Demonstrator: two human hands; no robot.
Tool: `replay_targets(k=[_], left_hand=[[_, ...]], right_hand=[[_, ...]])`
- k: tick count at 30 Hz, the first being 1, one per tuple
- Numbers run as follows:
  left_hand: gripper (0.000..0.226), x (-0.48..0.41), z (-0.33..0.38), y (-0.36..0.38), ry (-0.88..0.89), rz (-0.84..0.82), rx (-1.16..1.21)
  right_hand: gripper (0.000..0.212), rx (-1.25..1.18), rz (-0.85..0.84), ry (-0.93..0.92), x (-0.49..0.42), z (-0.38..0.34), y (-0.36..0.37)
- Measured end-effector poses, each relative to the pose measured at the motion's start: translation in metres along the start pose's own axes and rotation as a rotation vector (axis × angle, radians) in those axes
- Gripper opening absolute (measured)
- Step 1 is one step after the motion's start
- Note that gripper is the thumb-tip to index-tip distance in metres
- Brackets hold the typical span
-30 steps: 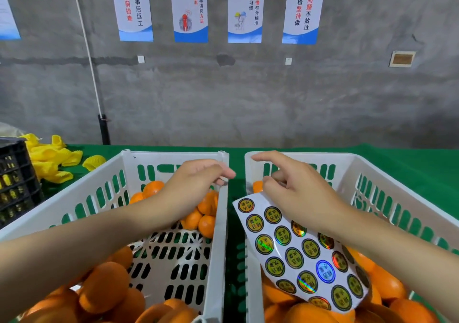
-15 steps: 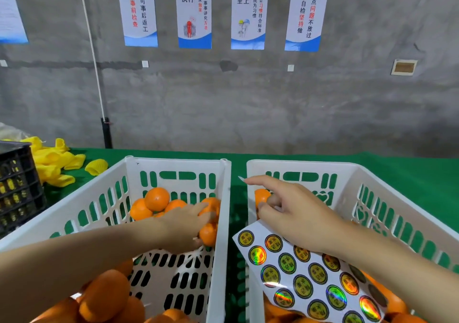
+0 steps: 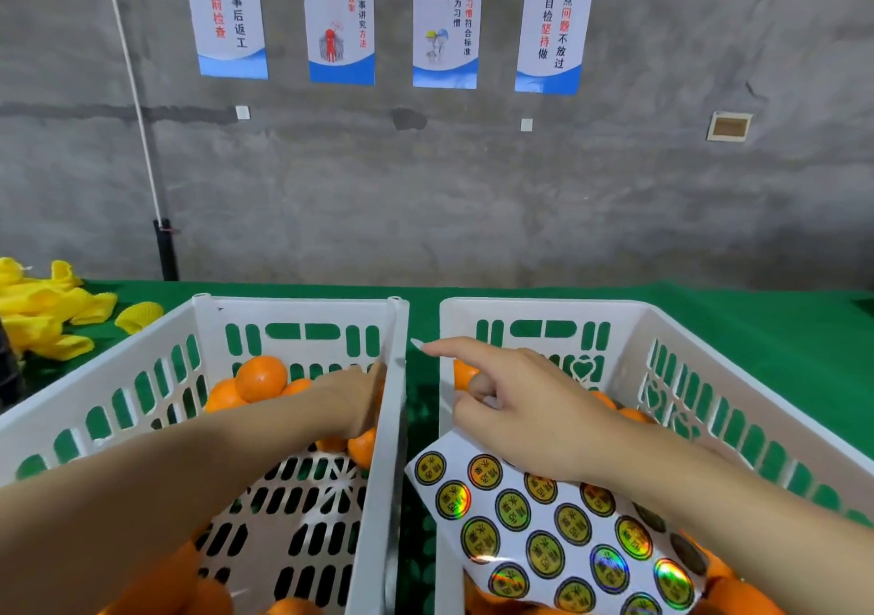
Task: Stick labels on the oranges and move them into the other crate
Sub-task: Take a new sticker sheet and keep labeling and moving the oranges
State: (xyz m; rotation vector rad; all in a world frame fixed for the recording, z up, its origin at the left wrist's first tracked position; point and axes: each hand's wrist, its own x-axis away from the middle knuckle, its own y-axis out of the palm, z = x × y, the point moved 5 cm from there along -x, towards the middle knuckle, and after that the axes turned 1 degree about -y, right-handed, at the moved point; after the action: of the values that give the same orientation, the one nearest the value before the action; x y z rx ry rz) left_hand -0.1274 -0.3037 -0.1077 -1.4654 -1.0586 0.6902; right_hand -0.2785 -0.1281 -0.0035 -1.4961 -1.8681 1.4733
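Orange-skinned round oranges (image 3: 260, 379) are heaped at the far end of the white slotted plastic left crate (image 3: 302, 304). The left hand (image 3: 352, 401) is lowered among them; whether its fingers grip anything cannot be told. More oranges lie in the matching right crate (image 3: 544, 306). Above it, a white sheet of round holographic labels (image 3: 544, 534) is held under the right hand (image 3: 534, 420), with the index finger straight and the other fingers curled. Both crates are set on a green cloth (image 3: 756, 326).

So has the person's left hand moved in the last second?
Yes. The left hand has dropped from the far rim of the left white slotted plastic crate down inside it, among the oranges at its far end.
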Motion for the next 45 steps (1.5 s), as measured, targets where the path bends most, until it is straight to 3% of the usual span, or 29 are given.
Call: replay_targets(k=[3,8,10,13,16,19,22,24,26,29,33,35,38,40,45], left_hand=[[0.042,-0.003,0.001,0.007,-0.005,0.006,0.002],[0.052,0.007,-0.005,-0.008,-0.031,0.105,-0.105],[0.054,0.018,-0.015,-0.018,-0.025,0.174,-0.020],[0.063,0.039,-0.030,-0.042,-0.045,0.312,0.434],[0.054,0.058,-0.030,-0.060,-0.186,0.422,1.074],[0.045,0.074,-0.010,-0.067,-0.248,0.306,1.739],[0.044,0.092,0.015,-0.084,-0.117,0.200,2.063],[0.055,0.099,0.030,-0.090,-0.027,0.209,2.058],[0.067,0.108,0.040,-0.089,-0.005,0.305,1.865],[0.063,0.121,0.048,-0.081,-0.037,0.461,1.554],[0.086,0.122,0.059,-0.072,0.119,0.454,1.475],[0.083,0.123,0.061,-0.072,0.160,0.460,1.426],[0.077,0.123,0.059,-0.072,0.183,0.505,1.396],[0.078,0.123,0.057,-0.071,0.191,0.520,1.378],[0.073,0.126,0.057,-0.074,0.261,0.524,1.355]], right_hand=[[0.052,0.001,0.000,-0.024,-0.001,0.000,0.003],[0.050,-0.088,0.001,-0.010,-0.001,0.002,0.004],[0.049,-0.177,0.012,-0.001,-0.002,0.003,0.002],[0.044,-0.291,0.034,0.023,-0.001,0.000,-0.001],[0.042,-0.359,0.072,0.078,-0.002,-0.001,-0.005],[0.039,-0.460,0.140,0.124,-0.002,-0.005,-0.017],[0.037,-0.568,0.215,0.144,-0.001,-0.007,-0.033],[0.034,-0.655,0.234,0.162,-0.001,-0.006,-0.040],[0.034,-0.757,0.227,0.172,-0.001,-0.006,-0.042],[0.034,-0.803,0.211,0.170,-0.001,-0.005,-0.044],[0.029,-0.877,0.236,0.169,-0.001,-0.006,-0.045],[0.030,-0.937,0.230,0.205,0.000,-0.004,-0.046],[0.021,-1.030,0.058,0.222,-0.001,-0.010,-0.041],[0.026,-1.018,-0.033,0.238,0.000,-0.014,-0.037],[0.018,-0.854,0.003,0.321,0.001,-0.005,-0.034]])
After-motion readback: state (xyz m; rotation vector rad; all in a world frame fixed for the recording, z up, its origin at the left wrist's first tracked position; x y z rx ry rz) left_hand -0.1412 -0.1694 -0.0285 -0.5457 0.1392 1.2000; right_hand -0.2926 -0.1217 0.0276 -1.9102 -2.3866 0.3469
